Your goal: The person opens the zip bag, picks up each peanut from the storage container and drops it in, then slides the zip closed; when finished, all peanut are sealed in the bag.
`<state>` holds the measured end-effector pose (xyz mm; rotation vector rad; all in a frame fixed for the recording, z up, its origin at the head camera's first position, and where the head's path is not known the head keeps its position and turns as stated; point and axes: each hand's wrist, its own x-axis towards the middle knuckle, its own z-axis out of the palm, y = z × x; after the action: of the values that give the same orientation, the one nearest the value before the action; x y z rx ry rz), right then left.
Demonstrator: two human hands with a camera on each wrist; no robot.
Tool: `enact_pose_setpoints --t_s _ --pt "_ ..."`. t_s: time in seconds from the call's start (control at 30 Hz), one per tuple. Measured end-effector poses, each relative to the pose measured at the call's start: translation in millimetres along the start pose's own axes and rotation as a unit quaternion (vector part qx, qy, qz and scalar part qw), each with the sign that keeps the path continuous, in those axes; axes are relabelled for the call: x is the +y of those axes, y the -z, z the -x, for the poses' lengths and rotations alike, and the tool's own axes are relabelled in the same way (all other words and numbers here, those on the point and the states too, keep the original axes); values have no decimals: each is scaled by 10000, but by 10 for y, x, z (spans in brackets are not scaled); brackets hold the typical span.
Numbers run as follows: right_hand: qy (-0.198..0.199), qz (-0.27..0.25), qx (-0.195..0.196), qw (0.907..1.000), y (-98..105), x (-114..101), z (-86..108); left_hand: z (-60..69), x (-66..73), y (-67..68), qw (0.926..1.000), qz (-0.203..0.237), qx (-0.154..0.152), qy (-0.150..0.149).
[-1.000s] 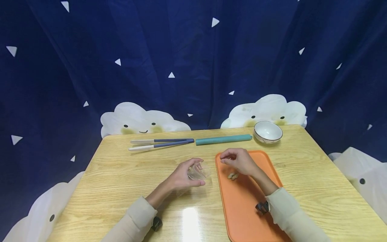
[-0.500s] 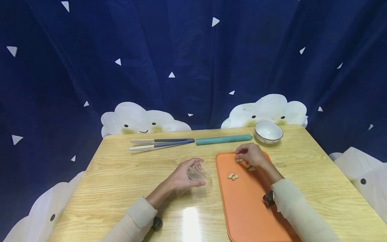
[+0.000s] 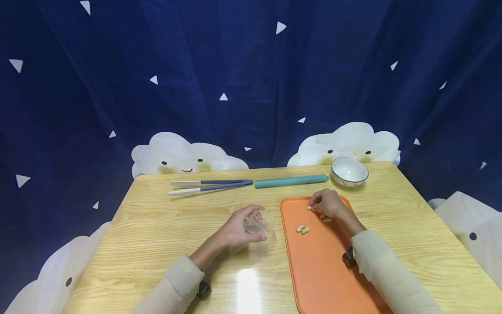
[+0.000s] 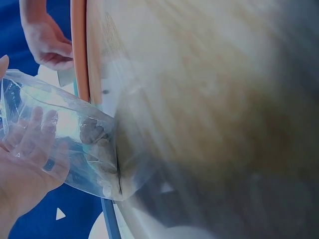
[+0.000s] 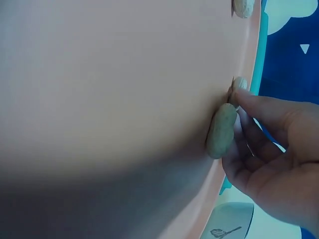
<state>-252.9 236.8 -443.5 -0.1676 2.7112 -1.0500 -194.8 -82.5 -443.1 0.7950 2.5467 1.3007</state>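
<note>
**Pinch at right, hold at left**

A dark blue curtain [image 3: 251, 52] patterned with white triangles and smiling clouds hangs behind a pale wood-grain tabletop [image 3: 157, 235]. On it, to the right, lies a rectangular orange tray [image 3: 317, 274]. Blue tongs with pale tips [image 3: 225, 186] lie spread at the far left, their joined end just beside a long teal cylinder [image 3: 291, 181].

The left hand [image 3: 237, 226] is left of the tray; the right hand [image 3: 327, 203] is over its far end. A round white bowl with a dark rim [image 3: 349, 170] stands behind the tray.

The left grip is curled round a clear plastic container [image 3: 256, 223], with tan peanuts [image 4: 102, 152] inside. The right grip pinches a tan peanut [image 3: 309, 208] at the tray; others lie just beside those fingers, and a small peanut cluster [image 3: 303, 229] sits near the tray's left edge.
</note>
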Motion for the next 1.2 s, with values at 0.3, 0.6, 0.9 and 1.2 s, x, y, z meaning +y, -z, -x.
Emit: enact_pose_setpoints --t_s 0.3,0.6,0.9,1.2 --pt "280 215 175 9992 -18 -84 27 -2 18 8 10000 -36 7 25" --pt "1234 359 381 9910 -128 -286 128 -2 28 5 10000 3 -18 29" --pt "1851 -146 329 9821 -306 -641 290 2 19 -7 10000 12 -1 44" --pt "2319 -802 223 9692 -497 -882 368 2 9 -11 10000 74 -7 59"
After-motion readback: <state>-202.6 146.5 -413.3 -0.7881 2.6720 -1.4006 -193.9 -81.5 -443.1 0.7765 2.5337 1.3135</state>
